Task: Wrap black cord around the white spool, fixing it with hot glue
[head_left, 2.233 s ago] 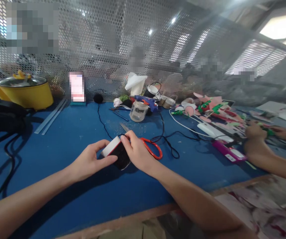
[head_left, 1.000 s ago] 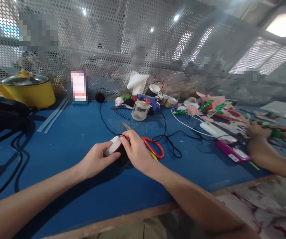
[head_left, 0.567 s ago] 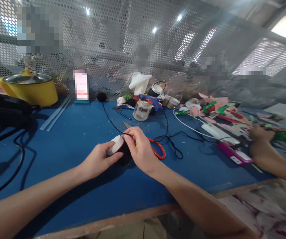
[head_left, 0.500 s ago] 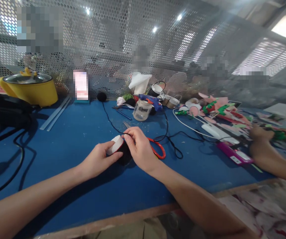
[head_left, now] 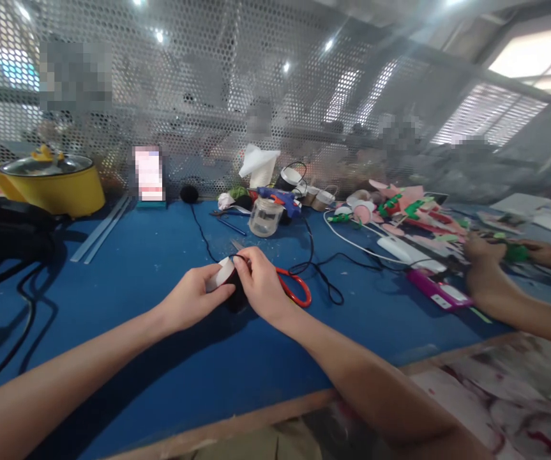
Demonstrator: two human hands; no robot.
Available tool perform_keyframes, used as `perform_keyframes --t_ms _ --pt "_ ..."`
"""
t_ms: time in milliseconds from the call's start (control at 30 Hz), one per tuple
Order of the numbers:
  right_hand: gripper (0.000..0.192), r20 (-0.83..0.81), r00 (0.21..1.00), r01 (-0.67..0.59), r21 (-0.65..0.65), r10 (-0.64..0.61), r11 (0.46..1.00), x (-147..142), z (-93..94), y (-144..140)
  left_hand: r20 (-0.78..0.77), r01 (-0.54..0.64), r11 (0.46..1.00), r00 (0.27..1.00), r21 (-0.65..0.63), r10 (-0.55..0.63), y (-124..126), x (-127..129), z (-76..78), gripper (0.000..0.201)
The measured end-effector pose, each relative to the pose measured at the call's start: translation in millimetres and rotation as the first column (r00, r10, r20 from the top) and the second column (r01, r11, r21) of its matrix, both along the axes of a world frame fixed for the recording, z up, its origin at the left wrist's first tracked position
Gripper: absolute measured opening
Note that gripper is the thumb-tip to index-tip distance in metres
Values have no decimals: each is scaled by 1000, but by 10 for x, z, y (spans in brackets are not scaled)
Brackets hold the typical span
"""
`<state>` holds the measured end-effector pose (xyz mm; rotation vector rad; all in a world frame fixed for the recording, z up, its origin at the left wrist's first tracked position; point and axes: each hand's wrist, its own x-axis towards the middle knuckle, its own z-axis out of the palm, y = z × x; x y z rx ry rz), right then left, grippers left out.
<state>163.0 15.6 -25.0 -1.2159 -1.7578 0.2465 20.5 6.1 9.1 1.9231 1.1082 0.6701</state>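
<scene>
**Both hands on the spool, thread end pinched**

My left hand (head_left: pixel 193 300) cups the small spool (head_left: pixel 225 276) from the left side, thumb against its white face, so it stays put on the blue table (head_left: pixel 150 255) just beyond my wrists. My right hand (head_left: pixel 260 287) closes over the spool's dark body from the right, and its fingertips are drawn narrow around a thin black thread (head_left: pixel 203 233) at the top of the spool; the thread runs off toward the far side of the table. Holding from both sides keeps the spool from rolling while the thread is handled.

Just to the right of my right hand lie the red-handled scissors (head_left: pixel 297 291), partly hidden by my fingers, handles pointing right, close enough to pick up without reaching. A black cord (head_left: pixel 323 275) loops beside them. Farther off stands a clear jar (head_left: pixel 263 217) with a blue glue gun (head_left: pixel 278 197) behind it. A yellow pot (head_left: pixel 50 182) sits at the far left against the perforated screen (head_left: pixel 237 89). At the right, another person's hands (head_left: pixel 486 265) work among pink and green craft pieces (head_left: pixel 409 211), well apart from mine.
</scene>
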Motion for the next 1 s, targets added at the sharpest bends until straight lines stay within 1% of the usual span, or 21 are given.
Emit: perform_keyframes --t_ms 100,300,533,633,733,833,900,1000 --pt "12 -17 1000 19 2 -19 1000 13 11 25 51 21 1000 999 -21 -20 58 34 7 17" --pt "11 -29 999 33 40 -31 999 24 38 25 121 32 999 992 -27 -28 132 22 -37 18" --pt "9 -49 999 -2 39 4 999 31 54 11 209 31 992 978 -122 -5 132 -21 -56 25" --pt "8 -37 999 -13 37 15 999 25 50 13 212 13 993 977 -117 12 124 -32 -81 25" --pt "8 -27 1000 -6 30 7 1000 21 43 14 213 20 995 977 -95 1 125 -39 -99 25" --pt "11 -4 1000 -2 -3 2 1000 28 50 16 207 43 996 978 -83 -25 131 -47 -109 25" --pt "14 -6 1000 -16 -57 16 998 53 89 24 200 48 995 979 -82 -31 136 -55 -113 24" --pt "18 -56 998 -44 -131 37 990 165 258 74 188 31 996 982 -87 -14 143 -68 -124 24"
